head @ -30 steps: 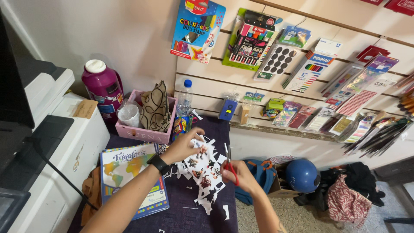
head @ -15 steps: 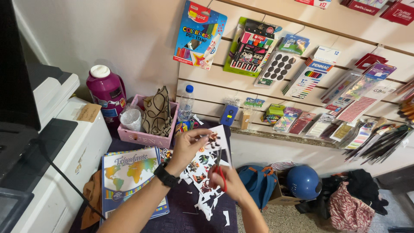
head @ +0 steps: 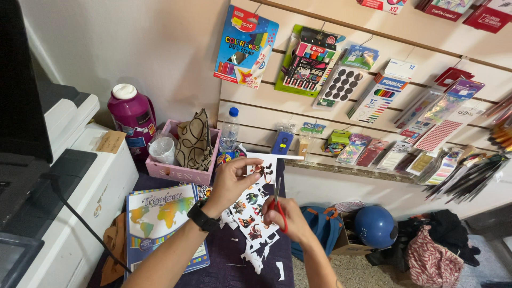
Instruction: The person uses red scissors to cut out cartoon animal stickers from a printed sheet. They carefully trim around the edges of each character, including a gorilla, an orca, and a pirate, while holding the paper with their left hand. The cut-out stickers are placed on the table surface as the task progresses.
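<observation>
The lower blade of the red-handled scissors (head: 278,205) is hidden behind the sticker sheet (head: 255,205), and the right hand (head: 288,220) covers most of the handle loops, so only a strip of red shows between its fingers. The small printed figures on the sheet are too fine to make out, and its lower end, already ragged with cut-outs, hangs down over the purple cloth of the counter (head: 229,256). Both forearms enter from the bottom edge and are cut off there. The left hand (head: 234,178), with a black watch (head: 202,217) at the wrist, is raised above the counter's far edge and pinches the upper left part of the sheet between thumb and fingers, holding it up and slightly tilted. The right hand is clenched around the scissors, blades pointing up into the sheet's right side. White paper scraps (head: 279,271) lie near the counter's front right corner, and an atlas book (head: 160,218) rests along its left edge.
</observation>
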